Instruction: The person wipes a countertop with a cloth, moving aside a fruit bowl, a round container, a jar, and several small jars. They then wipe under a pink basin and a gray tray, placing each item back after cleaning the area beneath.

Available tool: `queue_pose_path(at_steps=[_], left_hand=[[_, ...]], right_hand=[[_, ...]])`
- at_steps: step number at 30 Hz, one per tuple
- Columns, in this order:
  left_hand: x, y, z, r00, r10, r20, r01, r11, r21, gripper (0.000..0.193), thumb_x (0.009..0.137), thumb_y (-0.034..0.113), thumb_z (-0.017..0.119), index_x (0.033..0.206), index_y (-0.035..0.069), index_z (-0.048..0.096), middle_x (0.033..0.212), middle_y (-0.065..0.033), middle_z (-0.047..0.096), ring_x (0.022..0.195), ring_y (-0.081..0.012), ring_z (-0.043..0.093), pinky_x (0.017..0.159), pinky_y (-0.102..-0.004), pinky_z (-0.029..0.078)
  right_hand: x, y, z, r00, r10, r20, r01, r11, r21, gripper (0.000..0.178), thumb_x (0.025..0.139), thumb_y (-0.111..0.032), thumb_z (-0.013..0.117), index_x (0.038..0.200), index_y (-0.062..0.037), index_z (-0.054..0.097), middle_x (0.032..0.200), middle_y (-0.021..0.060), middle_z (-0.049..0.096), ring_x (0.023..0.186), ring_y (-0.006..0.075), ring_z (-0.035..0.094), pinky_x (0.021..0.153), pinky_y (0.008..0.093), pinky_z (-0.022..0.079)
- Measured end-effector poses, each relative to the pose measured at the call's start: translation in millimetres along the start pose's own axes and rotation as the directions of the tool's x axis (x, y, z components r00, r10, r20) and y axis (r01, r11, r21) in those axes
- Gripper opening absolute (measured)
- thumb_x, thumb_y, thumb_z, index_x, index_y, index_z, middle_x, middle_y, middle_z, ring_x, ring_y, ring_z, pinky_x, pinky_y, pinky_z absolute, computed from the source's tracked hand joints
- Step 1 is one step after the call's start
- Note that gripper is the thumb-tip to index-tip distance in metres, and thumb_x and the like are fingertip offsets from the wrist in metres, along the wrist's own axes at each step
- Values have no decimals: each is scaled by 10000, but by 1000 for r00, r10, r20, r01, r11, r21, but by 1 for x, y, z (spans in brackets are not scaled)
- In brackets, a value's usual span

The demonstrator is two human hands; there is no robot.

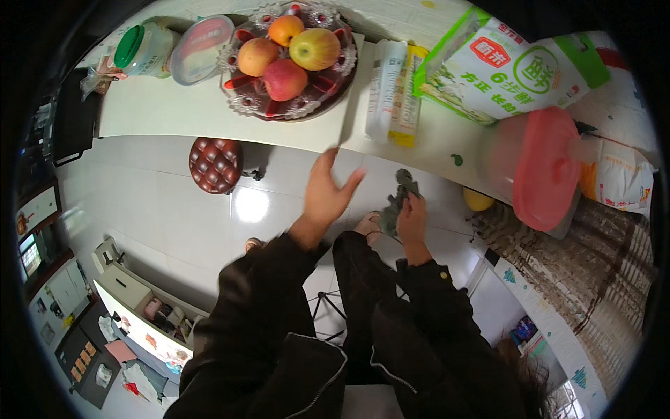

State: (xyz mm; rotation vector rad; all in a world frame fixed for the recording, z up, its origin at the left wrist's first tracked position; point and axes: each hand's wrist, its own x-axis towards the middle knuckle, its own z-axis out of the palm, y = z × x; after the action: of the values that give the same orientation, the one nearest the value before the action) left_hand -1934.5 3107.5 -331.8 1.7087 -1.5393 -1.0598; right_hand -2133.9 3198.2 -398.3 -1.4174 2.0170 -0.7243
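Note:
My left hand [325,195] reaches forward, a little blurred, thumb and fingers apart and nothing in it. Its fingertips come up to the front edge of the white table [174,115]. Lower and to the right, my right hand [412,223] is closed on a crumpled grey-green cloth [399,199]. The cloth bunches up above and to the left of the fingers, over the floor and short of the table edge. Its full shape is hidden by the folds and the hand.
A glass fruit plate [241,105], a green-lidded jar [143,49] and a round tub [202,49] stand on the table. Farther right are packets [386,91], a large green-white bag [509,70] and a pink-lidded container [548,171]. A brown tufted stool [216,165] stands below the edge.

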Motion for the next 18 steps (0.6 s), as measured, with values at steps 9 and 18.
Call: queue_pose_path(at_steps=[9, 18], left_hand=[[125, 50, 184, 971, -194, -142, 239, 840, 487, 1376, 508, 709, 743, 1431, -26, 34, 1480, -243, 85, 1374, -369, 114, 1028, -625, 176], [132, 29, 190, 934, -353, -61, 329, 777, 536, 1112, 624, 325, 804, 1419, 24, 87, 1297, -217, 328, 1256, -368, 315, 939, -580, 378]], right_hand=[[23, 59, -89, 999, 24, -38, -23, 999, 30, 311, 911, -80, 476, 1196, 16, 552, 1002, 198, 556, 888, 343, 562, 779, 371, 461], [38, 56, -88, 999, 4, -39, 1, 992, 128, 320, 915, -80, 474, 1217, -2, 544, 989, 182, 552, 873, 325, 562, 775, 358, 462]])
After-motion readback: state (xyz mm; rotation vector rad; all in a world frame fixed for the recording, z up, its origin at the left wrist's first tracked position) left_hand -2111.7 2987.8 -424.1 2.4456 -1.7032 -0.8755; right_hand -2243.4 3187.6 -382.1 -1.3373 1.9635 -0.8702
